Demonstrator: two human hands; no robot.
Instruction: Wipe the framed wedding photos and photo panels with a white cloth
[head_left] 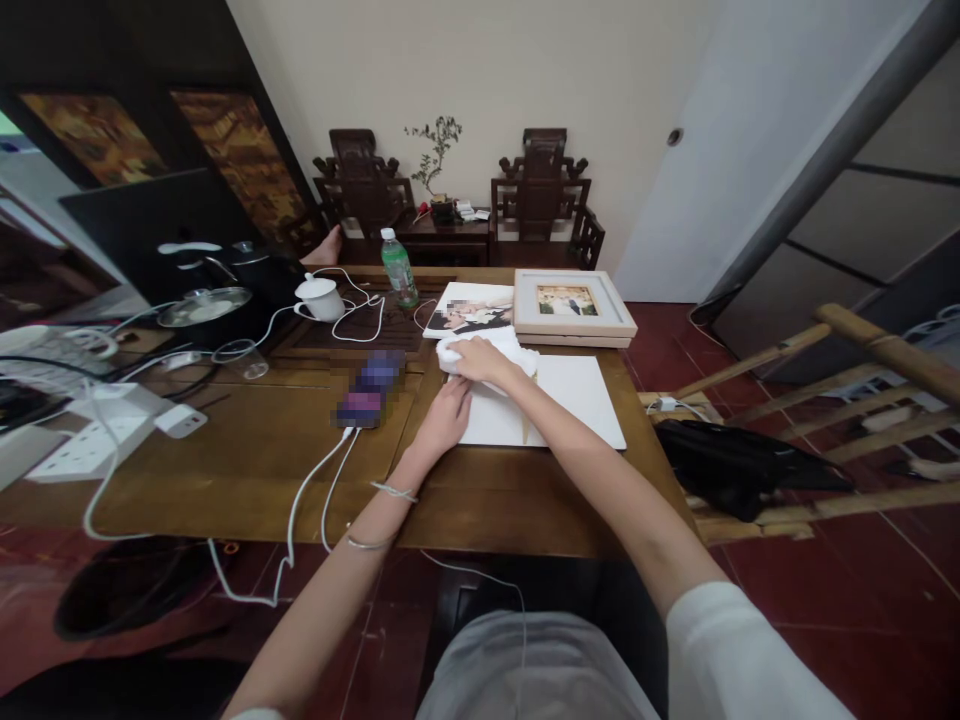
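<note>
A white panel lies flat near the right end of the wooden table, with a thin gold mark partly covered by my right forearm. My right hand is closed on a bunched white cloth and presses it at the panel's far left corner. Fingers stretched out, my left hand rests along the panel's left edge, just below the right hand. Behind the cloth lies a photo print, and beside it a pale framed picture sits on another frame.
Left of my hands lies a phone with white cables. A green-labelled bottle, lidded white cup, clear small cup and power strip stand on the table. A bamboo rack is at the right.
</note>
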